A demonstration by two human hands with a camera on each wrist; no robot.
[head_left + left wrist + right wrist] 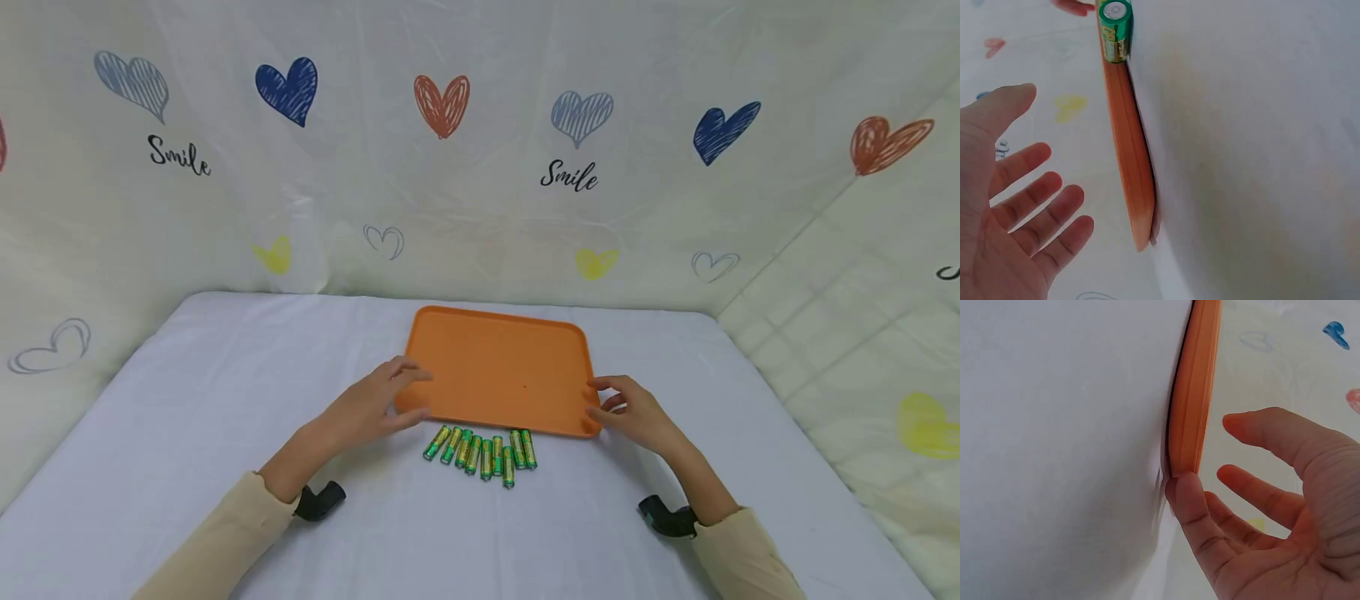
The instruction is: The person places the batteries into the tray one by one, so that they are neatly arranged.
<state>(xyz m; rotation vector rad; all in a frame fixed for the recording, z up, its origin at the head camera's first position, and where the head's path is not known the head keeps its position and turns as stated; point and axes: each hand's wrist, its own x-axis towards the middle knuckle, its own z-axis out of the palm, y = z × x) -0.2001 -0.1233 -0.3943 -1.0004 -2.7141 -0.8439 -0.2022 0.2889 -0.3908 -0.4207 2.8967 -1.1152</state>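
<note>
Tray (495, 367), one, orange, lay flat on the cloth (225, 392); batteries (487, 458), nine, lay along its near edge; best handled, I judged, level and from both ends; left hand (371, 406), left end, wide open, held nothing; right hand (636, 414), right end, loosely open, gripped nothing, contact I couldn't tell.

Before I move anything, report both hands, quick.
Left hand: open, holding nothing, beside the orange tray's left end.
Right hand: open, fingers at the tray's right end; whether one touches it cannot be told.
</note>
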